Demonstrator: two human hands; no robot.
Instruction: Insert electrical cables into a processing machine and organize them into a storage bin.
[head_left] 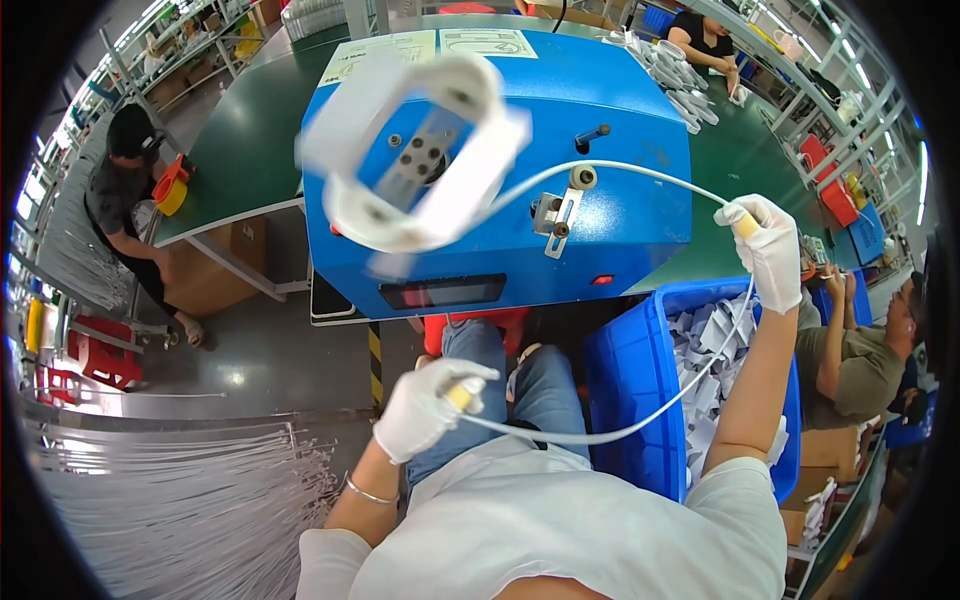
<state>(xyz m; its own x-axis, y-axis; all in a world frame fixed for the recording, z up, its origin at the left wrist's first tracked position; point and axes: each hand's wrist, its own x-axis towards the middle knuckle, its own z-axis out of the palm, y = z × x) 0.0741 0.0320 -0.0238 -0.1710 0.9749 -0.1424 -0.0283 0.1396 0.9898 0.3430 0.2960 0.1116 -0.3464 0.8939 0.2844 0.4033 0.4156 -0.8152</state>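
Note:
A blue winding machine [635,225] stands on the bench in front of me. On its face a white winding frame [480,90] is smeared by motion. From this frame a white cable [640,168] arcs rightward to my right hand [768,255], which is raised and pinches it. Below that hand the cable hangs in a loop and curves back to my left hand [425,408], closed on it low over my lap. Both hands wear white gloves with yellowish covers on some fingertips.
A blue bin [625,375] of white pieces stands by my right arm. Long pale cables [180,500] lie at lower left. Coiled white cables [665,70] lie on the green bench [255,125]. People work at left, far right and behind the bench. A cardboard box [220,270] sits under it.

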